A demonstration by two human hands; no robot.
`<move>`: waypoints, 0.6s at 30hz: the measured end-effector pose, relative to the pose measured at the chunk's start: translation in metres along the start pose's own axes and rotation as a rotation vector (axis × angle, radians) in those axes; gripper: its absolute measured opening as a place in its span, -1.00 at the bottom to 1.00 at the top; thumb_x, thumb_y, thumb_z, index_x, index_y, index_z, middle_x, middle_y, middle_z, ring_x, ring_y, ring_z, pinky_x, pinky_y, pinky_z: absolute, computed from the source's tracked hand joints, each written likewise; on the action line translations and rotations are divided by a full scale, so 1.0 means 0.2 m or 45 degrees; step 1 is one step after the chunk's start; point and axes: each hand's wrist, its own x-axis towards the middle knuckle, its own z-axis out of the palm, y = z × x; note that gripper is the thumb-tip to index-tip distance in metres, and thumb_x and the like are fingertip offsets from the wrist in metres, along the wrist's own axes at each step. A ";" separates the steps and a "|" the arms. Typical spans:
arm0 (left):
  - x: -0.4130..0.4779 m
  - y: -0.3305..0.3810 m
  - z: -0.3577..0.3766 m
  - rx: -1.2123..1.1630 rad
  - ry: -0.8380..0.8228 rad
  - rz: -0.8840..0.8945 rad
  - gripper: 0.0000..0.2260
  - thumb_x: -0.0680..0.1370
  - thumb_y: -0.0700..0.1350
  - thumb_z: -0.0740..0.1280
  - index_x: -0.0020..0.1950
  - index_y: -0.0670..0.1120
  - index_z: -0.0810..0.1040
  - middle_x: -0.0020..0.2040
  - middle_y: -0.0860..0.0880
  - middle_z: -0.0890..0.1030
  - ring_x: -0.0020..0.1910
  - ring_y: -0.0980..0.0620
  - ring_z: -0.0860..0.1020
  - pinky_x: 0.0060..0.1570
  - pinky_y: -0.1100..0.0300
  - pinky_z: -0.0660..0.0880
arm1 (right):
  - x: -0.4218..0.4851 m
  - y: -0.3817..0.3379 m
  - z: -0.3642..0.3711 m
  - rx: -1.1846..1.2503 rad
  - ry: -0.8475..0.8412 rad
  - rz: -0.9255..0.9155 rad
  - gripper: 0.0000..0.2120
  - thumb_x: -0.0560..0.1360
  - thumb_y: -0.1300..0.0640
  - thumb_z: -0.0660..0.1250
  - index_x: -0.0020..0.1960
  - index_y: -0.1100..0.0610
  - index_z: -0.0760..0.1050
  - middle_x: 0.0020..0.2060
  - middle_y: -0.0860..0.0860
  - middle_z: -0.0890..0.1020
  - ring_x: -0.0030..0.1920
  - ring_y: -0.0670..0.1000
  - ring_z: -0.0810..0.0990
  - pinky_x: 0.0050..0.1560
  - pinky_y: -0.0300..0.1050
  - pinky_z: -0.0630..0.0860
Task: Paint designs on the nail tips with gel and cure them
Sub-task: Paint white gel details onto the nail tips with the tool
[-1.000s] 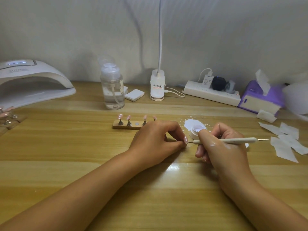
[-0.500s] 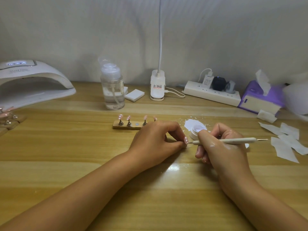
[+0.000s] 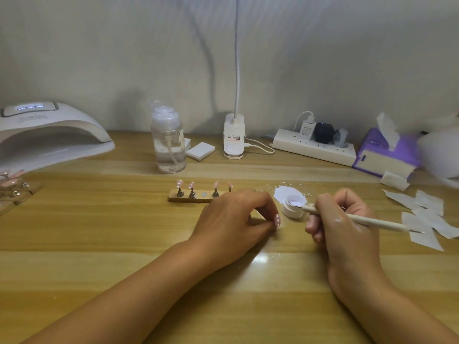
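Note:
My left hand rests on the table and pinches a pink nail tip with white dots on it, held on its small stand. My right hand grips a cream dotting pen, whose tip sits in the small white gel pot. Behind my left hand a wooden holder carries several pink nail tips on metal stands, with one slot bare. The white curing lamp stands at the far left with its display lit.
A clear pump bottle, a white lamp base with its cable, a power strip and a purple tissue box line the back. Wipes lie at the right. More nail tips sit at the left edge.
My right hand has lifted the pen away from the nail tip and moved its point up into the gel pot. My left hand holds still.

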 end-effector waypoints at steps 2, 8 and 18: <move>0.00 0.00 0.00 0.032 0.000 0.011 -0.92 0.46 0.00 0.44 -0.12 0.16 0.57 -0.13 0.26 0.60 -0.31 0.36 0.45 -0.27 0.25 0.33 | 0.00 0.00 0.00 -0.024 -0.031 -0.009 -0.68 0.46 0.33 0.26 -0.38 0.09 0.27 -0.63 0.06 0.46 -0.62 -0.11 0.31 -0.60 -0.33 0.27; 0.00 0.00 0.00 0.037 0.007 0.016 -0.94 0.44 0.03 0.42 -0.14 0.15 0.56 -0.16 0.27 0.58 -0.30 0.33 0.47 -0.30 0.30 0.27 | 0.00 0.02 0.01 -0.199 -0.118 0.015 -0.56 0.43 0.32 0.33 -0.55 -0.01 0.38 -0.61 0.11 0.51 -0.62 -0.11 0.35 -0.58 -0.34 0.31; 0.00 -0.02 0.00 -0.040 0.011 -0.018 -0.91 0.44 0.02 0.45 -0.15 0.17 0.56 -0.16 0.29 0.60 -0.32 0.26 0.50 -0.30 0.25 0.33 | 0.00 0.03 0.01 -0.347 -0.144 0.026 -0.59 0.45 0.24 0.36 -0.52 0.01 0.36 -0.60 0.12 0.53 -0.56 -0.09 0.37 -0.34 -0.12 0.33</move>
